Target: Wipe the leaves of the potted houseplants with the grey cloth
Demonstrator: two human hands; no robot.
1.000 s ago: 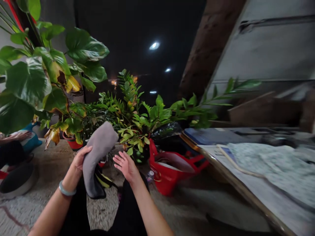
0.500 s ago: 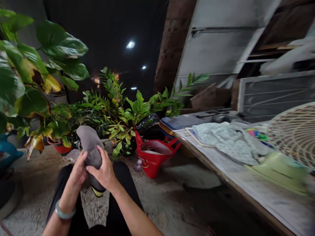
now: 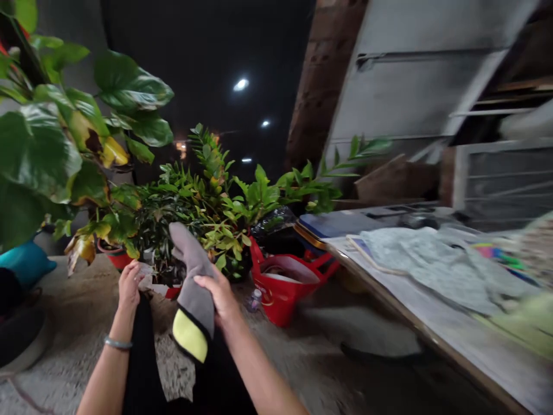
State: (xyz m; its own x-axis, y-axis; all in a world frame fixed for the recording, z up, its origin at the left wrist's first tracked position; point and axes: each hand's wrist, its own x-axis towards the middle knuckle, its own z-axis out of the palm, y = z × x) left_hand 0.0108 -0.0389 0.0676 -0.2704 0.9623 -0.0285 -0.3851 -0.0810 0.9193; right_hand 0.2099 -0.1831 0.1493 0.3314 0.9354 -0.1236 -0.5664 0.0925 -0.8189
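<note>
My right hand (image 3: pixel 220 294) grips a folded grey cloth (image 3: pixel 196 271), its thumb across the front. The cloth stands nearly upright, its narrow end bent over at the top, and a yellow inner side with black edging shows at the bottom. My left hand (image 3: pixel 130 285) is apart from the cloth, off to its left. Its fingers are curled and pinched together near a piece of clear plastic (image 3: pixel 147 275); whether they hold anything is not plain. A pale bracelet (image 3: pixel 118 343) circles my left wrist.
Potted plants (image 3: pixel 242 199) line the dark backdrop. A red bag (image 3: pixel 285 285) stands on the floor beside a small bottle (image 3: pixel 254 300). On the right, a long table (image 3: pixel 415 311) carries a patterned cloth (image 3: pixel 415 259). A turquoise object (image 3: pixel 28 265) sits at far left.
My left hand has let go of the cloth and moved left. My right hand keeps hold of it, now turned so its yellow side shows. The view has shifted slightly left.
</note>
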